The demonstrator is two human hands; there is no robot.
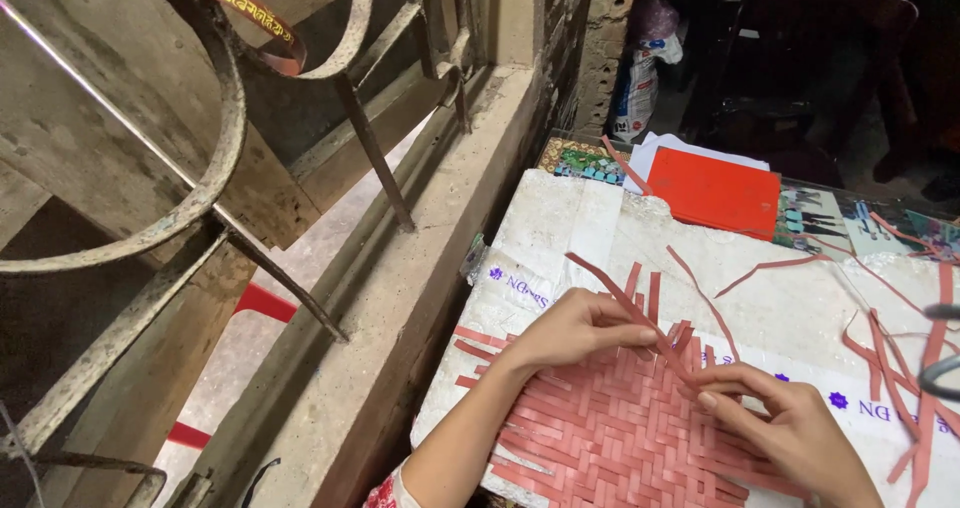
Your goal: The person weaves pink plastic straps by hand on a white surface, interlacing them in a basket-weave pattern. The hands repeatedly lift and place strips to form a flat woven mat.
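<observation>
A woven mat of pink-red paper strips (610, 433) lies on a white sheet (790, 308) on the table. My left hand (580, 328) rests on the mat's far edge and pinches a long loose strip (620, 293) that runs diagonally up to the left. On the mat's right side, my right hand (775, 413) has its fingers pressed on the same strip where it enters the weave. Loose strip ends stick up from the mat's far edge between my hands.
A stack of red and white paper sheets (720, 190) lies at the table's far side. Several loose red strips (900, 358) are scattered at the right, by a pair of scissors (940, 373) at the frame edge. A concrete ledge (420, 298) and a rusty metal grille (200, 148) stand at the left.
</observation>
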